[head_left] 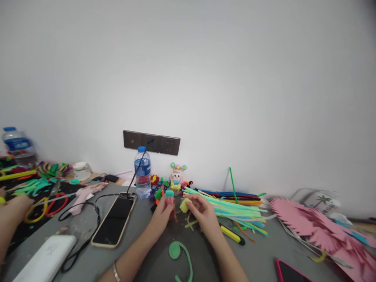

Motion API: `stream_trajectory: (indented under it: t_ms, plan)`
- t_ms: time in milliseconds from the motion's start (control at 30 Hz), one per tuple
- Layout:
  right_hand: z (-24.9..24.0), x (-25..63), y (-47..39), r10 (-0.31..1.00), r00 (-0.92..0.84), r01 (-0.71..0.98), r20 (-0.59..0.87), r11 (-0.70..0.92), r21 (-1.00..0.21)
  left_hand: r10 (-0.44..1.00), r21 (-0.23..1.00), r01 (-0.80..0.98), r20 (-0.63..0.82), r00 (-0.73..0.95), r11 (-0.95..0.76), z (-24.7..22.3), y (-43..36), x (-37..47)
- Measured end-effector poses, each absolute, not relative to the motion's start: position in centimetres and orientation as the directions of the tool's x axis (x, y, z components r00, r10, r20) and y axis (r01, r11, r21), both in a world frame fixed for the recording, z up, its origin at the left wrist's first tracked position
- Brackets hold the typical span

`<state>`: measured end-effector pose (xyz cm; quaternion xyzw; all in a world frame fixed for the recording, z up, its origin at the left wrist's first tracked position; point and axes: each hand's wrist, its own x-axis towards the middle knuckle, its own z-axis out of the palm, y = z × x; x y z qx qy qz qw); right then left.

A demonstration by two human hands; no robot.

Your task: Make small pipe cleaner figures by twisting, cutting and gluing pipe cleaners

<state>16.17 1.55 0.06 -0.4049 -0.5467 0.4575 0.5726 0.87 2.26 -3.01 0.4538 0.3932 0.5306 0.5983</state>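
Observation:
My left hand (162, 211) is closed on a small piece with a teal top and pink body (169, 197), perhaps of pipe cleaner; its exact kind is unclear. Between the thumb and fingers of my right hand (204, 213) is a small pale-yellow piece (184, 205), fuzzy or foamy in look. The two pieces are held a short way apart. On the table below lies a flat green disc (174, 250) beside a curved green strip (188, 260). Just behind my hands stands a small figure (176, 178) with big eyes and round blue-and-yellow ears.
Pipe cleaners (235, 207) lie in a bundle to the right, near a yellow cutter (232, 234) and pink paper fans (311, 227). Leftward are a water bottle (143, 172), a phone (114, 221), a power bank (45, 258), a glue gun (84, 196) and another person's hand (17, 211).

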Motion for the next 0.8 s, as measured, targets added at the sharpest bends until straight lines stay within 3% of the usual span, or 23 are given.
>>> stream_trajectory:
  t_ms: [400,500,800]
  plan:
    - [-0.2,16.1,1.6,0.954,-0.029,-0.110,0.297,0.292,-0.950,0.958,0.993,-0.119,0.030,0.286,0.004,-2.0,1.3,1.1]
    - [-0.3,16.0,1.6,0.954,-0.050,-0.101,0.295,0.289,-0.952,0.967,0.995,-0.102,0.017,0.256,0.010,-2.1,1.5,1.1]
    - [1.0,19.3,1.4,0.927,0.086,0.232,0.365,0.338,-0.912,0.986,0.990,-0.120,0.095,0.139,-0.079,-2.7,2.4,0.7]
